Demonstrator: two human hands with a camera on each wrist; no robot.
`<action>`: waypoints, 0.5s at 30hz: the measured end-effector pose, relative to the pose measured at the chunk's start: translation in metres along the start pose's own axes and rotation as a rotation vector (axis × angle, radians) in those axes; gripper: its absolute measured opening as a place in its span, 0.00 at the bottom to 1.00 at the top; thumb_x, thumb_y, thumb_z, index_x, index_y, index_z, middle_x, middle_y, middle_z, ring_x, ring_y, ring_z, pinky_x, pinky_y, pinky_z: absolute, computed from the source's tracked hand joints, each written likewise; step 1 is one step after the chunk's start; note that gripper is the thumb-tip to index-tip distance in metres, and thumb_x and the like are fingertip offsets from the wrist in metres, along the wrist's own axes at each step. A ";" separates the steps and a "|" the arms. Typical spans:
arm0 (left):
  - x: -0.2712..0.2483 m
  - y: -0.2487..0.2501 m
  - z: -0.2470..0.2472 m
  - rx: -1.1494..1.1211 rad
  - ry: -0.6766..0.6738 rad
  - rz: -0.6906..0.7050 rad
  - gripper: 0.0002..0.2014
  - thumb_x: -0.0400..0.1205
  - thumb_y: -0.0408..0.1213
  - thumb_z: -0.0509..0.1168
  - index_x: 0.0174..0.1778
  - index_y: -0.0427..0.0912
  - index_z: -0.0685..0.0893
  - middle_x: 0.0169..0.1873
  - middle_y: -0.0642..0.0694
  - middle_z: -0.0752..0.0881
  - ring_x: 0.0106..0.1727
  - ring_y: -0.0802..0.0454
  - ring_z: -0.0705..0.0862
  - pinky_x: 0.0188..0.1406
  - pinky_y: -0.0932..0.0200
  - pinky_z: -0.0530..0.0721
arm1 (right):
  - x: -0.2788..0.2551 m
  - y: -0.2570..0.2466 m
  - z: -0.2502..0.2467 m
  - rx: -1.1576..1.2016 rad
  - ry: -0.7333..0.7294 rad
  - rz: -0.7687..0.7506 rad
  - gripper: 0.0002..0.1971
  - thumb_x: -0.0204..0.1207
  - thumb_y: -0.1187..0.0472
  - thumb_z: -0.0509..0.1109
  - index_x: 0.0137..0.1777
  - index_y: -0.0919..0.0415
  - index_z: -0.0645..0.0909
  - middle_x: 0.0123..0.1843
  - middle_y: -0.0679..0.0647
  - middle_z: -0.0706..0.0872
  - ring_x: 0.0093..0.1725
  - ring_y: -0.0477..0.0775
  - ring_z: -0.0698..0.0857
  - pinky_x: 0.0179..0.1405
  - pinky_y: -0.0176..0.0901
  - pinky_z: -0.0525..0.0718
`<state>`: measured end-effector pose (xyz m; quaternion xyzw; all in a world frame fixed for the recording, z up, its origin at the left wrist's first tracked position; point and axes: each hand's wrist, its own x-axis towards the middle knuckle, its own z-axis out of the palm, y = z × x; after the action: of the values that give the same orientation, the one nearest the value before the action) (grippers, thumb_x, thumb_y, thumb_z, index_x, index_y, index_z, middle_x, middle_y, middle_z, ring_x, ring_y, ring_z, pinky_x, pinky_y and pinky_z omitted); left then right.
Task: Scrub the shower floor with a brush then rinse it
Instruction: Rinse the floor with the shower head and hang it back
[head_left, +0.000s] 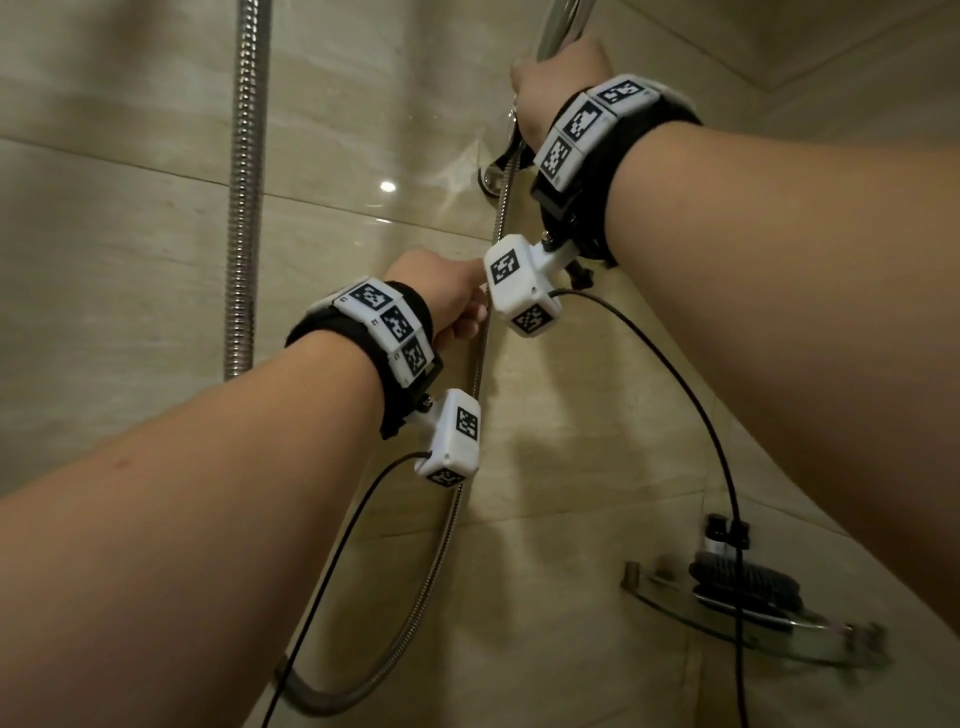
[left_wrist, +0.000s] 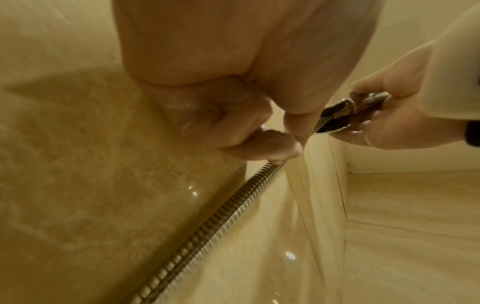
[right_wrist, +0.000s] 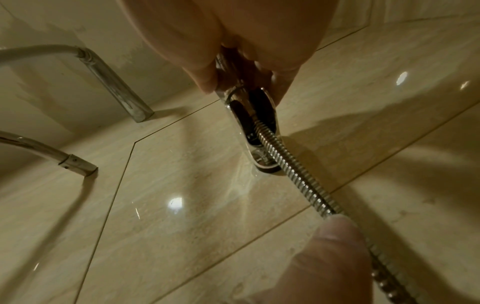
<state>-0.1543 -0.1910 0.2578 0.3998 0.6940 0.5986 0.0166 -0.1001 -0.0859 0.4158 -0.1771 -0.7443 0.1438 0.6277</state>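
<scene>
Chrome shower handle (head_left: 558, 23) and hose (head_left: 452, 519) in hands

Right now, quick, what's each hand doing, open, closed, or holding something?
Left hand: closed, pinching the metal shower hose.
Right hand: closed around the chrome shower head handle at its wall holder.

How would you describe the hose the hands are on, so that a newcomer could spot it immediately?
Start at the tiled wall. Two ribbed metal hoses hang there; the shower hose is the thinner one on the right, pinched by the left hand and running up into the handle held by the right hand.
</scene>
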 end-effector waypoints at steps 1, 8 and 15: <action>0.000 0.001 0.000 -0.001 0.003 0.006 0.21 0.87 0.45 0.64 0.28 0.40 0.79 0.11 0.51 0.77 0.08 0.59 0.69 0.12 0.74 0.64 | 0.003 0.001 0.003 0.005 0.011 -0.006 0.23 0.82 0.51 0.66 0.74 0.58 0.76 0.68 0.52 0.83 0.56 0.47 0.80 0.24 0.25 0.67; 0.010 0.014 -0.003 0.031 0.031 0.066 0.21 0.85 0.47 0.69 0.27 0.41 0.78 0.12 0.51 0.77 0.15 0.54 0.72 0.19 0.65 0.71 | 0.005 0.003 0.005 -0.039 0.021 -0.062 0.22 0.84 0.51 0.63 0.74 0.63 0.76 0.70 0.58 0.82 0.61 0.54 0.82 0.34 0.31 0.68; 0.014 0.020 -0.002 0.098 0.053 0.112 0.20 0.87 0.43 0.65 0.28 0.42 0.77 0.11 0.51 0.77 0.16 0.54 0.72 0.18 0.66 0.70 | -0.004 -0.003 -0.004 -0.058 -0.024 -0.069 0.20 0.88 0.52 0.60 0.72 0.64 0.77 0.69 0.59 0.83 0.67 0.58 0.83 0.50 0.39 0.75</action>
<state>-0.1543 -0.1847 0.2817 0.4225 0.6992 0.5742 -0.0550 -0.0956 -0.0909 0.4143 -0.1678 -0.7612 0.1025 0.6179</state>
